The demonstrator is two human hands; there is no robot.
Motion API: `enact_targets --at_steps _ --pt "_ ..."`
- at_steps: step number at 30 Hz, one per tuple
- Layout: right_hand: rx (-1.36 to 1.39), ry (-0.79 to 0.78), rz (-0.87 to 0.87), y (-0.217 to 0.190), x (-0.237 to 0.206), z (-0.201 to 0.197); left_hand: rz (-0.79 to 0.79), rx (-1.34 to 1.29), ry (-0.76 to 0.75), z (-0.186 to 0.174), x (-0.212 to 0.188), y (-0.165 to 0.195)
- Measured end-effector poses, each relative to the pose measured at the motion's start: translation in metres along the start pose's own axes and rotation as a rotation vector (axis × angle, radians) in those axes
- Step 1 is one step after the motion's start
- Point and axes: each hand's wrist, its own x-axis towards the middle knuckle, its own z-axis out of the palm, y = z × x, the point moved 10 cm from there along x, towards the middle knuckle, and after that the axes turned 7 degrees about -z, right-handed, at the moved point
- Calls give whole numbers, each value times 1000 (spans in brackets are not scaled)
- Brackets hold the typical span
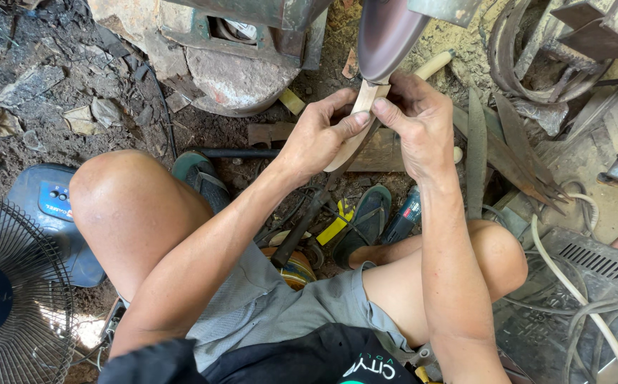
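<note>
Both hands hold a pale curved wooden piece (pixel 357 122), shaped like a handle. My left hand (pixel 317 132) grips its lower middle part, thumb lying along the wood. My right hand (pixel 418 121) pinches the upper end. That upper end touches the rim of a dark round grinding wheel (pixel 386 32) just above the hands. I sit low, knees bent, feet in green sandals (pixel 366 217) on the dirt floor beneath the wood.
A blue standing fan (pixel 17 284) is at the lower left. Metal blades and files (pixel 497 146) lie right of my right hand. White cable (pixel 572 284) and a grey box (pixel 593 267) sit at the lower right. A round stone block (pixel 238 78) and scrap lie ahead.
</note>
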Motion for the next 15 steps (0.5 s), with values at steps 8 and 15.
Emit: enact_targets --at_steps 8,15 --pt "-1 12 -18 1 1 -1 20 -45 -53 1 0 2" --pt "-20 40 -12 2 0 -4 -34 -17 -68 1 2 -1"
